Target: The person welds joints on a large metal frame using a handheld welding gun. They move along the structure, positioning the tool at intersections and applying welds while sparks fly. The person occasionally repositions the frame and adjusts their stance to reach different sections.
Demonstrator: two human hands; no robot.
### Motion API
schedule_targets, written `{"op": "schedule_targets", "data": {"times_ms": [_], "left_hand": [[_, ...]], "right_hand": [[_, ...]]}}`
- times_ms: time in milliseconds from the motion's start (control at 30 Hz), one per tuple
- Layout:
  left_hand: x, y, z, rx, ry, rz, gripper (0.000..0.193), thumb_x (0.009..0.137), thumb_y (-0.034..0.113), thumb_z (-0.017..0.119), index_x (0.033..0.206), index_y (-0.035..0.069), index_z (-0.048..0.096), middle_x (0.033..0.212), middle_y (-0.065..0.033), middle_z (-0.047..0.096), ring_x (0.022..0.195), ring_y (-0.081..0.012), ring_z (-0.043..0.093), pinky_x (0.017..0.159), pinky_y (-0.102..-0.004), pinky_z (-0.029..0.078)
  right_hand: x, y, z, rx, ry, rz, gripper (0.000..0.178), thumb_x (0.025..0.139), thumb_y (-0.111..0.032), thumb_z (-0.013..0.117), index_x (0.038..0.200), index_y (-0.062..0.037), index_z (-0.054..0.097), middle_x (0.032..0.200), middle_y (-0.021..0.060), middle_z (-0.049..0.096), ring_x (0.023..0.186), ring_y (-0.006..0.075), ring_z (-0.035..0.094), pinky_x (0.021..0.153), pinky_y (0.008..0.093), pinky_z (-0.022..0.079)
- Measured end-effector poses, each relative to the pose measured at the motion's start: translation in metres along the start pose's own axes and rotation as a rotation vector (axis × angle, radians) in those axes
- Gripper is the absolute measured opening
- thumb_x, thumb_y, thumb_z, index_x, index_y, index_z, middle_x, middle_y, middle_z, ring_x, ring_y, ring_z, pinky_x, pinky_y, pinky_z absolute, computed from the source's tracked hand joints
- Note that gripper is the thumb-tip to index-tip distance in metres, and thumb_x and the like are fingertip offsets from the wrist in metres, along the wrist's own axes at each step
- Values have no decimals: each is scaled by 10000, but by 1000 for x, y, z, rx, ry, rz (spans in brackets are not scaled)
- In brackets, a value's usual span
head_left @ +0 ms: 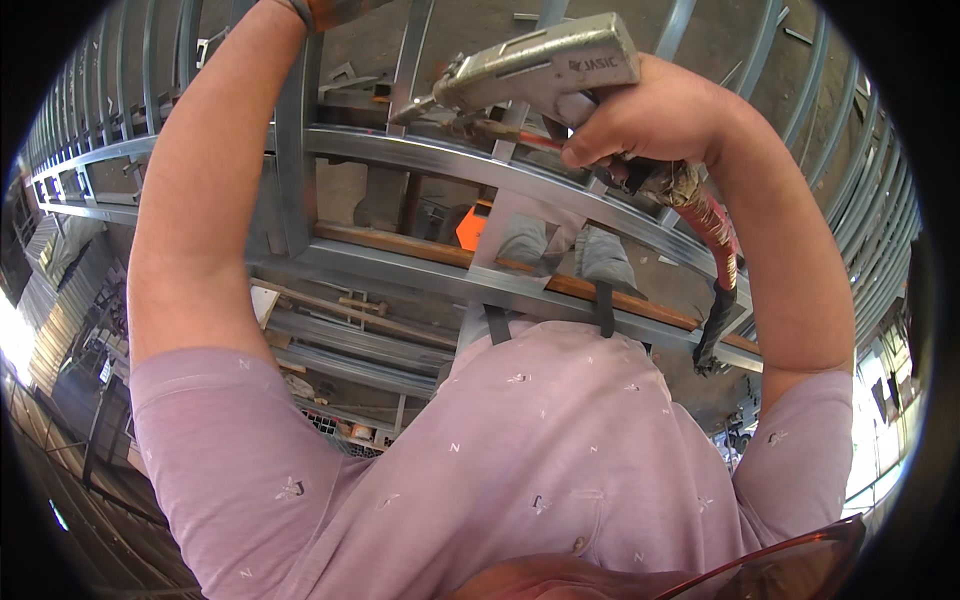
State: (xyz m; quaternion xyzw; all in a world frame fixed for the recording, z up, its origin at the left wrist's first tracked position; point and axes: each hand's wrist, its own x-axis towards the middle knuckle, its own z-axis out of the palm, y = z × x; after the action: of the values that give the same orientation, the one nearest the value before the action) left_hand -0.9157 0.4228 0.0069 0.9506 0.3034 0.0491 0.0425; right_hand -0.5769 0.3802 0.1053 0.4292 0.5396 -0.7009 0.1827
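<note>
My right hand is wrapped round the handle of a worn, silver-grey welding gun. Its narrow nozzle points left, toward an upright bar of a grey metal frame; whether the tip touches the metal I cannot tell. From below my grip hangs the gun's cable, bound in red and black wrapping. My left arm reaches up to the top edge, where only a dark band or glove cuff shows at my left hand. The fingers of that hand are out of the picture.
Many parallel metal bars run along the right and far left. A brown wooden or rusty beam crosses below the frame, near an orange object. Long metal lengths lie lower left. My shoes stand behind the frame's rails.
</note>
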Motion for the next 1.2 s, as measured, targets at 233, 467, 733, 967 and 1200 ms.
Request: {"op": "schedule_targets", "data": {"times_ms": [233, 467, 733, 967, 1200], "left_hand": [[-4, -2, 7, 21, 37, 2, 550, 962, 248, 741, 1503, 218, 646, 1620, -50, 580, 1549, -373, 487, 1315, -526, 370], [-5, -4, 7, -35, 38, -19, 528, 978, 242, 732, 1499, 219, 648, 1622, -57, 588, 1556, -371, 484, 1322, -517, 369], [-8, -5, 16, -1, 36, -13, 515, 987, 229, 722, 1497, 204, 651, 1615, -71, 596, 1559, -375, 478, 1325, -515, 362], [0, -7, 15, -18, 33, -27, 514, 992, 226, 716, 1501, 200, 648, 1615, -75, 595, 1557, -377, 479, 1324, -519, 362], [-1, -6, 15, -21, 35, -25, 513, 996, 224, 710, 1505, 197, 645, 1615, -79, 594, 1555, -380, 480, 1323, -524, 361]], "right_hand": [[13, -3, 5, -37, -42, 73, 366, 753, -90, 875, 1097, 8, 798, 892, 100, 764, 732, 189, 701, 667, 359, 578], [18, 4, 6, -54, -42, 61, 385, 756, -90, 874, 1115, 23, 795, 903, 108, 771, 724, 180, 708, 656, 350, 589], [17, 0, 7, -62, -37, 97, 415, 743, -98, 890, 1124, 36, 792, 911, 122, 777, 710, 185, 708, 653, 353, 596], [18, 3, 6, -49, -43, 83, 406, 737, -99, 886, 1110, 32, 797, 908, 121, 780, 730, 186, 715, 666, 359, 594], [18, 1, 6, -120, -43, 74, 414, 740, -100, 879, 1130, 12, 801, 905, 115, 784, 732, 184, 717, 676, 360, 595]]}}
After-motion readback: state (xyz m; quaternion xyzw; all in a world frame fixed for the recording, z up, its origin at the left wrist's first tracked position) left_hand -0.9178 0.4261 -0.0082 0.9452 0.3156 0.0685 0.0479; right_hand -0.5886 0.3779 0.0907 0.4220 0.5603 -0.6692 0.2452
